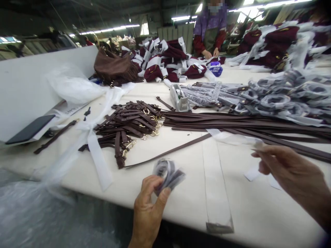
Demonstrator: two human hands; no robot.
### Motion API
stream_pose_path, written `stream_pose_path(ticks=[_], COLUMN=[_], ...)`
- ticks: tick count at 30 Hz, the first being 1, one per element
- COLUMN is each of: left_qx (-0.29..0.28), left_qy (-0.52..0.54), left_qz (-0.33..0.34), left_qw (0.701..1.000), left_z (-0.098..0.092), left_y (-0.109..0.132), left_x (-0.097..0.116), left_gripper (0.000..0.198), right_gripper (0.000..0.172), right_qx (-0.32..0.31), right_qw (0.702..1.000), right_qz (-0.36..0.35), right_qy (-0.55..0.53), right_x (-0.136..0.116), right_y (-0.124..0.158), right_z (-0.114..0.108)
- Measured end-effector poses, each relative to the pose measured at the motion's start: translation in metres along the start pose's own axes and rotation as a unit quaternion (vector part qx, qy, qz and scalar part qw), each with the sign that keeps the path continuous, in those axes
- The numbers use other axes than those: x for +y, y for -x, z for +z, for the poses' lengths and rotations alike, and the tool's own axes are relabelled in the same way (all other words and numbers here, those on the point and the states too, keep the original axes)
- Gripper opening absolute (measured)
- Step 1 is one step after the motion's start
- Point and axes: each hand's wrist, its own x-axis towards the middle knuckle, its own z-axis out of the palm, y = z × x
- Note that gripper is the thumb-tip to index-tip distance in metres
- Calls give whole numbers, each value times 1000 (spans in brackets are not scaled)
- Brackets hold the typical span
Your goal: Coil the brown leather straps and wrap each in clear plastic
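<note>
My left hand [148, 206] is closed round a small wrapped coil of strap [168, 174], held up over the near table edge. My right hand [287, 170] is raised at the right, its fingers pinching the end of a thin translucent wrapping sheet [232, 137] that drapes over the long straps. A clear plastic sleeve [216, 186] lies flat on the white table [186, 206] between my hands. One long dark brown strap [170, 151] runs diagonally just beyond the coil.
A pile of short buckled brown straps [129, 125] lies centre-left; long straps [245, 125] stretch right. A tape dispenser [179, 98], wrapped strap bundles [279, 100], a brown bag [115, 69] and a phone [29, 129] are further off. Another person [210, 31] works at the far end among maroon goods.
</note>
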Motion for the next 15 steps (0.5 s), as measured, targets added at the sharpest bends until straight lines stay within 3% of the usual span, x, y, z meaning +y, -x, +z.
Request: stream_pose_path(ticks=[1,3,4,6,9,15], left_qx=[-7,-19,-22,-25,-39,-63], left_qy=[68,202,255,314,321,274], left_qz=[-56,-147,-174,-196,-201,-184], left_qw=[996,968,951,929,925,942], left_z=[2,5,6,6,1,-4], left_y=[0,-1,-1,0,3,9], left_x=[3,10,14,20,26,25], left_gripper=[18,23,24,23,21,22], right_gripper=[21,26,26,24,24,21], right_qx=[-32,-164,-237,-319,-348,-342], right_qw=[997,965,937,892,865,843], right_qz=[38,110,146,190,203,207], right_qy=[-61,-171,-210,-260,-299,-360], right_x=[-16,-49,-64,-89,-113,-127], right_y=[6,18,23,31,36,40], right_z=[12,42,57,83,102,102])
